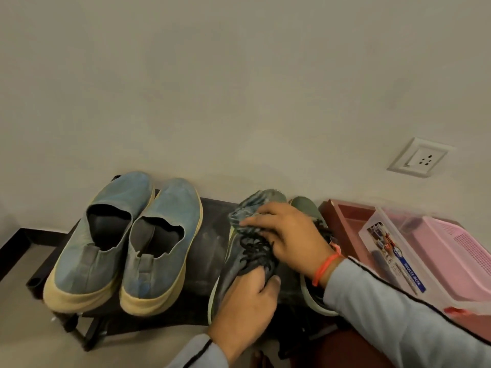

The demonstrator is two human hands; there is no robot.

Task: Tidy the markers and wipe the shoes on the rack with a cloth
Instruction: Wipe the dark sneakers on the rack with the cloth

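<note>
Head camera, close above rack (210, 235), facing down toward wall (239, 88).

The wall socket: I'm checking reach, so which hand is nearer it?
Right. The right hand presses a cloth on the laced shoe's toe, below-left of the wall socket; the left hand grips its heel, farther down.

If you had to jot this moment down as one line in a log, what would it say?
step: wiping laced shoe | right hand: presses cloth on toe | left hand: grips shoe's heel end | slip-on pair: on rack, untouched
</note>
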